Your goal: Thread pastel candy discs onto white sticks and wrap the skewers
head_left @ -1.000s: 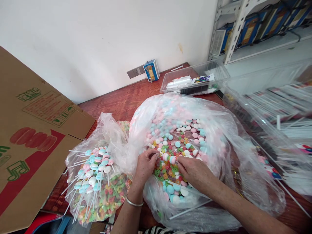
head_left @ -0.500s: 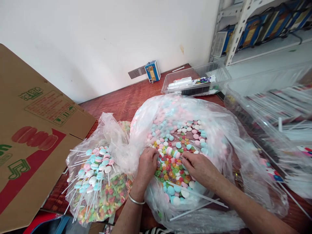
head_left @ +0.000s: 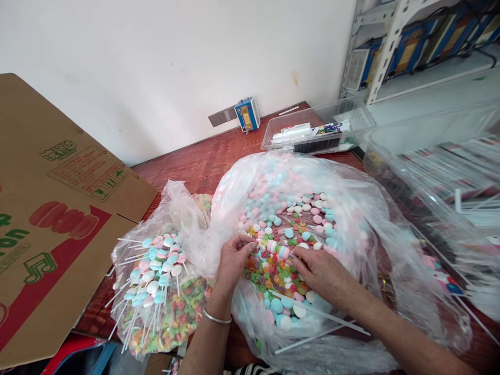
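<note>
Both hands work inside the large clear plastic bag that lies open on the reddish wooden tabletop. The left hand has its fingers curled together, tips pinched at the edge of the heap of small ring-shaped candies (whether one is actually caught between them cannot be told). The right hand lies palm down on the same heap, fingers bent and close together, their tips touching the rings beside a few round pastel candy discs; what it grips, if anything, is hidden. A thin silver bangle circles the left wrist. White sticks lie across the near part of the bag, under the right forearm.

Just left of the big bag sits a smaller plastic bag holding finished lollipops with pink, blue and white heads, sticks pointing outward, above more coloured rings. A flattened cardboard box leans at the far left. Near the wall stands a small blue device, and a clear plastic tray sits behind the bag.
</note>
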The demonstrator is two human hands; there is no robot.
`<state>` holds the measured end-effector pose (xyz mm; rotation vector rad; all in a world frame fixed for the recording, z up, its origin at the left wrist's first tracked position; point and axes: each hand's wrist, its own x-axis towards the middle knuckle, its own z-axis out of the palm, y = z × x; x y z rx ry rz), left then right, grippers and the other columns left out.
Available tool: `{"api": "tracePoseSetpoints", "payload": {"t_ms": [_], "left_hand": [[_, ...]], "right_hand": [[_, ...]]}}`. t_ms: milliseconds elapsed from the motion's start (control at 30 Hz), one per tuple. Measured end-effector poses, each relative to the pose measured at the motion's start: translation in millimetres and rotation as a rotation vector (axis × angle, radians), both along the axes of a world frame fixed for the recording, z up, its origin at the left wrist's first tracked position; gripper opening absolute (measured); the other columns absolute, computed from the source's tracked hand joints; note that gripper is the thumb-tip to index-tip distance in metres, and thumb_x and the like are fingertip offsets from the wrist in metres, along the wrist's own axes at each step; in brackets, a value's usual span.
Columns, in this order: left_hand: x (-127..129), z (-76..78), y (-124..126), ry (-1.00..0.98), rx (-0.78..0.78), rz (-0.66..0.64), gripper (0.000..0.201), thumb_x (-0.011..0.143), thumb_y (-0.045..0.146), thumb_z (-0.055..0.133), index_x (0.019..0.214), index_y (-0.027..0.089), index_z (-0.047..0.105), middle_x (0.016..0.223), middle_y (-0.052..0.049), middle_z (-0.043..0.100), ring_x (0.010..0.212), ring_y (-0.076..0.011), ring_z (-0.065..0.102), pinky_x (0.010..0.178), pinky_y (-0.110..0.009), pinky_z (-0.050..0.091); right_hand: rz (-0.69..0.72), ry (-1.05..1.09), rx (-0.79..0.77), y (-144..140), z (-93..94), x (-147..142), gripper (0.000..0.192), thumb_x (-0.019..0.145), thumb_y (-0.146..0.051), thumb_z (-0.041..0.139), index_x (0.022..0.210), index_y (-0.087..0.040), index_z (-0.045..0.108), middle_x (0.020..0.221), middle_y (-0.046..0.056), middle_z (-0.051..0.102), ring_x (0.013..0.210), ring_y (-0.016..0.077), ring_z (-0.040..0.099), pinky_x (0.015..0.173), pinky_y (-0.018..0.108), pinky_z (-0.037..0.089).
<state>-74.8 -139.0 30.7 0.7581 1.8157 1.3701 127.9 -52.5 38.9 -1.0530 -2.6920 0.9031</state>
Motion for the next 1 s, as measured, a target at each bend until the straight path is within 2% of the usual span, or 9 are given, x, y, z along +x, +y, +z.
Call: {"api": "tracePoseSetpoints", "payload": {"t_ms": [133,267,400,500,600,733,867,933,1000], "left_hand": [[-1.3,-1.1,1.0,-0.162,0.031,0.041,0.035,0.060,0.040,0.082,0.076,0.015,0.063,0.062,0.002,0.062,0.057,-0.0131,0.060,0.051,-0.024,0.052],[0.0,-3.1,-2.2,-0.099,-0.007,0.025,0.029,0.064,0.038,0.078,0.076,0.016,0.064,0.061,0.002,0.061,0.057,-0.0148,0.060,0.053,-0.027,0.053],[-6.1,6.3,-11.7,0.402,-0.144,-0.197,0.012,0.079,0.028,0.065,0.075,0.018,0.070,0.070,-0.001,0.068,0.067,-0.0174,0.064,0.067,-0.030,0.051],[-14.5,11.5,-15.5,0.842,-0.162,-0.144,0.018,0.086,0.018,0.055,0.087,0.019,0.072,0.086,-0.005,0.070,0.083,-0.0199,0.064,0.080,-0.034,0.048],[-18.3,5.5,-12.7,1.039,-0.194,-0.116,0.023,0.088,0.012,0.049,0.092,0.018,0.071,0.090,-0.007,0.066,0.083,-0.0192,0.061,0.078,-0.033,0.047],[-14.0,-7.9,-4.3,1.108,-0.194,-0.173,0.023,0.085,0.007,0.051,0.088,0.018,0.071,0.090,-0.006,0.063,0.085,-0.0190,0.058,0.077,-0.031,0.047],[-8.3,-7.2,0.5,1.099,-0.194,-0.162,0.019,0.083,0.008,0.054,0.079,0.017,0.070,0.086,-0.007,0.063,0.088,-0.0222,0.057,0.081,-0.036,0.047],[-6.1,-3.6,1.0,0.985,-0.150,-0.116,0.015,0.082,0.009,0.055,0.079,0.017,0.068,0.087,-0.007,0.065,0.088,-0.0219,0.059,0.082,-0.037,0.048],[-3.6,-0.8,1.3,0.737,-0.085,-0.064,0.011,0.082,0.014,0.057,0.084,0.018,0.068,0.087,-0.005,0.068,0.085,-0.0201,0.063,0.080,-0.035,0.050]], "right_hand": [[0.010,0.024,-0.004,-2.3,1.0,-0.8,0.031,0.098,-0.027,0.036,0.078,-0.020,0.058,0.071,0.002,0.065,0.065,0.0165,0.059,0.060,0.027,0.029],[0.013,0.036,-0.019,-2.3,-2.0,-0.8,0.031,0.099,-0.028,0.036,0.078,-0.021,0.058,0.072,0.002,0.066,0.065,0.0164,0.059,0.059,0.027,0.029],[-0.027,0.032,0.025,2.7,-4.9,1.2,0.028,0.098,-0.027,0.039,0.076,-0.021,0.055,0.070,0.001,0.064,0.067,0.0170,0.059,0.060,0.027,0.029],[-0.051,0.025,0.048,6.0,-5.4,2.1,0.028,0.098,-0.028,0.039,0.074,-0.021,0.053,0.067,0.001,0.062,0.064,0.0166,0.057,0.059,0.027,0.027],[-0.043,0.026,0.039,6.4,-4.2,1.8,0.030,0.098,-0.029,0.037,0.074,-0.021,0.053,0.066,0.001,0.062,0.063,0.0164,0.057,0.059,0.027,0.027],[-0.039,0.018,0.020,4.5,-2.3,1.6,0.029,0.098,-0.028,0.038,0.074,-0.021,0.054,0.067,0.001,0.063,0.066,0.0165,0.058,0.059,0.026,0.028],[-0.023,0.013,0.020,1.9,-2.0,0.6,0.028,0.098,-0.028,0.039,0.077,-0.021,0.056,0.071,0.002,0.065,0.068,0.0169,0.060,0.060,0.027,0.028],[-0.015,0.013,0.006,-0.1,-1.7,-0.2,0.029,0.099,-0.029,0.038,0.077,-0.021,0.056,0.072,0.002,0.066,0.067,0.0169,0.060,0.059,0.027,0.028],[-0.009,0.016,-0.011,-2.2,-1.0,-0.8,0.030,0.099,-0.029,0.037,0.077,-0.020,0.056,0.071,0.002,0.065,0.066,0.0166,0.059,0.059,0.027,0.028]]}}
